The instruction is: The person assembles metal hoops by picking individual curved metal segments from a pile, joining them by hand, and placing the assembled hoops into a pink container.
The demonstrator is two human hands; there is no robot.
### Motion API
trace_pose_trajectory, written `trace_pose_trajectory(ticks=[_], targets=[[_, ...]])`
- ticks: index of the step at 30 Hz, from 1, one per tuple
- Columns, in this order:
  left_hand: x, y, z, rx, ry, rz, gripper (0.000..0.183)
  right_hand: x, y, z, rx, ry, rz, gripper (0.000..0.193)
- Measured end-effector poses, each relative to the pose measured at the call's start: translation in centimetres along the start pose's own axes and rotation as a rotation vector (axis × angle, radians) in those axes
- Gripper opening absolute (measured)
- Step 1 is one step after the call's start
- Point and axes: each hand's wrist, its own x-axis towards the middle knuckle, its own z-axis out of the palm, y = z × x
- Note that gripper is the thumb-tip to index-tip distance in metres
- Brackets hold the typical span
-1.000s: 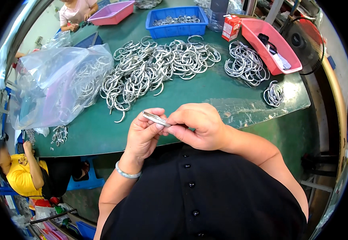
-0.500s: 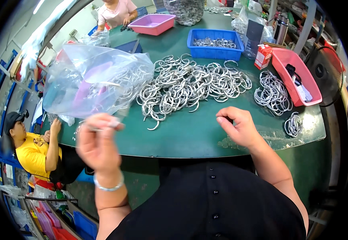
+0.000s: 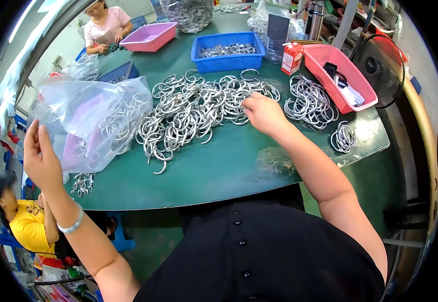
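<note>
My left hand (image 3: 44,160) is raised at the left, beside a clear plastic bag (image 3: 98,151). Its fingers are stretched up and hold nothing that I can see. Silvery open rings show through the bag, partly blurred by the plastic. My right hand (image 3: 267,116) reaches to the right part of a heap of silvery C-shaped metal rings (image 3: 189,113). Its fingers are bent and pinched at a ring on the edge of the heap; the fingertips are partly hidden.
Behind the heap stands a blue basket (image 3: 229,64) of small metal pieces. At right are a pink basket (image 3: 347,106), a red carton (image 3: 292,58), a ring bundle (image 3: 310,103) and a smaller one (image 3: 342,137). Small rings (image 3: 83,184) lie near the bag. Two people (image 3: 107,25) sit around the table.
My left hand has swung left past the bag and its pinched fingers have opened. My right hand has moved forward from the bare table to the ring heap. The whole view has shifted.
</note>
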Motion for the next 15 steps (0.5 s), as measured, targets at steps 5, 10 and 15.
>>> trace_pose_trajectory(ticks=[5, 10, 15], targets=[[-4.6, 5.4, -0.6, -0.163, 0.15, 0.343, 0.014, 0.9, -0.4, 1.1, -0.074, -0.056, -0.034, 0.01], [-10.1, 8.8, 0.0, -0.265, -0.111, 0.291, 0.014, 1.5, -0.5, 0.8, -0.073, -0.137, -0.011, 0.013], [-13.4, 8.7, 2.5, -0.482, -0.408, 0.116, 0.009, 2.3, -0.2, 0.4, -0.109, -0.215, -0.1, 0.013]])
